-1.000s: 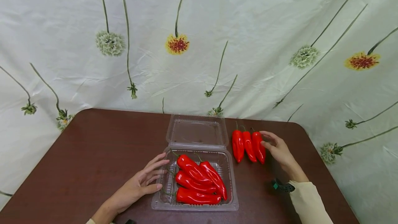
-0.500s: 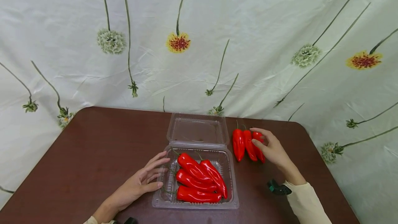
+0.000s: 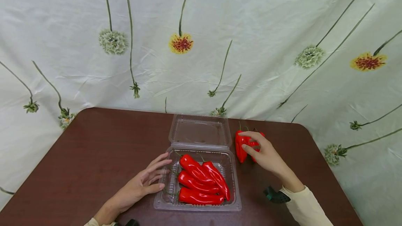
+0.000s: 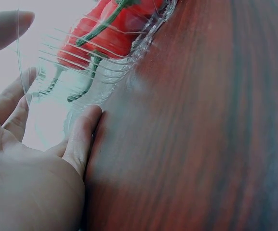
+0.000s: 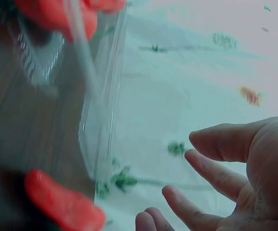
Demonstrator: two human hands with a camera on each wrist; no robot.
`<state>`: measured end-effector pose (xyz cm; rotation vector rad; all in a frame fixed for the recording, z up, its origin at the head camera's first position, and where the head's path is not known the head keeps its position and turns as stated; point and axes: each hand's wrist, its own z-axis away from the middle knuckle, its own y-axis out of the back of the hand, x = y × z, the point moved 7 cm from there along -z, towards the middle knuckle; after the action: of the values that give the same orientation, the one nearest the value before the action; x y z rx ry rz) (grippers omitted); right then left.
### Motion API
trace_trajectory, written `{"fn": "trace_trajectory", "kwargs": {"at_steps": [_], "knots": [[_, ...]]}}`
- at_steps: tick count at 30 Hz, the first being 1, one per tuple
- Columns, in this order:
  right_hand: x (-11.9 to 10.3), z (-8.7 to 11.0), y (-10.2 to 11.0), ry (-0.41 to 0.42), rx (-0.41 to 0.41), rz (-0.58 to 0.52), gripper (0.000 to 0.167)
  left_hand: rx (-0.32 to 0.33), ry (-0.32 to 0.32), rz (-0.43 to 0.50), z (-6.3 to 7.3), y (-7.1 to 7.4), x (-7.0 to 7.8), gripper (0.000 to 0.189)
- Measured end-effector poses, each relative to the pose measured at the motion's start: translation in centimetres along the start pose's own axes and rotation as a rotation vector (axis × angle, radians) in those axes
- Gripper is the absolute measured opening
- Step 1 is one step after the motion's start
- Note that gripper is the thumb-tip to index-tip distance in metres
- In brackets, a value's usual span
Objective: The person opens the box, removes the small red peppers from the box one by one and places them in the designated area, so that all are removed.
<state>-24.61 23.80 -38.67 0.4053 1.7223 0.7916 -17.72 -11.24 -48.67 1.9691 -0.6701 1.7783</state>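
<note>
Several glossy red chili peppers (image 3: 196, 170) lie in a clear plastic clamshell container (image 3: 198, 208), its lid (image 3: 199, 130) folded back. My left hand (image 3: 133, 189) is at the container's left side, fingertips at the wall; green stems show through the plastic in the left wrist view. Three more red peppers lie side by side to the right of the container. Above them hovers my right hand (image 3: 267, 156), thumb and fingers apart, covering part of two; the leftmost pepper (image 3: 240, 151) shows most. In the right wrist view, nothing sits between the fingers (image 5: 218, 142).
A dark reddish-brown table (image 3: 103, 149) with rounded corners bears everything. Behind it hangs a pale cloth (image 3: 201, 16) printed with flowers. A dark device (image 3: 276, 196) is strapped at the right wrist.
My right hand has moved left from the rightmost loose pepper across the row toward the leftmost one. The left hand, container and peppers stay as they were.
</note>
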Motion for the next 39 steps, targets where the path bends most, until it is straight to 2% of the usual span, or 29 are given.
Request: {"fn": "trace_trajectory", "kwargs": {"at_steps": [5, 9, 15, 20, 23, 30, 39], "knots": [[-2.1, 0.1, -1.4, 0.074, -0.086, -0.054, 0.040, -0.003, -0.001, -0.001, 0.0, 0.0, 0.1, 0.064], [-3.3, 0.0, -2.3, 0.085, -0.168, -0.125, 0.040, -0.004, -0.004, -0.001, 0.0, 0.0, 0.1, 0.064], [-4.5, -0.3, -3.7, 0.026, -0.303, -0.183, 0.039, -0.012, -0.016, 0.001, 0.0, 0.0, 0.3, 0.064], [-5.5, -0.4, -5.8, -0.041, -0.462, -0.335, 0.039, -0.015, -0.010, 0.016, 0.1, -0.1, 0.4, 0.064], [-5.9, -0.5, -6.9, -0.095, -0.527, -0.415, 0.040, -0.010, 0.009, 0.014, 0.0, 0.0, 0.4, 0.064], [-6.9, -0.9, -8.9, -0.145, -0.563, -0.479, 0.040, 0.004, 0.047, 0.004, 0.0, 0.1, 0.0, 0.064], [-6.9, -0.9, -11.1, -0.171, -0.545, -0.401, 0.034, 0.012, 0.064, -0.008, -0.1, 0.2, -0.2, 0.064]]}}
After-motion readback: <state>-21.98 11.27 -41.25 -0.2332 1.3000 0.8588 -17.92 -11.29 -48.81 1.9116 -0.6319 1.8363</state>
